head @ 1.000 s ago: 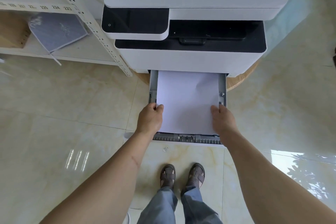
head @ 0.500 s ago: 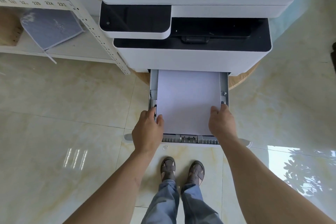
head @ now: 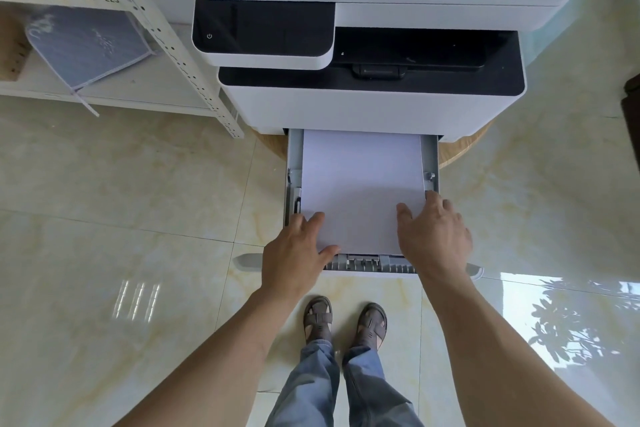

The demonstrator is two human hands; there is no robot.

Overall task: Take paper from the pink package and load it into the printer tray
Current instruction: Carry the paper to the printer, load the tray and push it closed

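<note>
A white and black printer (head: 370, 104) stands ahead with its grey paper tray (head: 431, 163) pulled out toward me. A white paper stack (head: 360, 184) lies flat inside the tray. My left hand (head: 294, 253) rests palm down on the stack's near left corner, fingers spread. My right hand (head: 434, 236) lies flat on the near right corner, fingertips on the paper by the tray's right wall. Neither hand grips anything. The pink package is not in view.
A white metal shelf (head: 149, 21) stands to the left with a grey-blue folder (head: 86, 45) on it. A round wooden base (head: 464, 149) shows under the printer. Glossy tiled floor (head: 121, 218) lies all around; my sandalled feet (head: 344, 322) stand just below the tray.
Both hands have slid back from gripping the stack's side edges to lying flat on its near corners. The paper has settled into the tray. The camera has moved closer.
</note>
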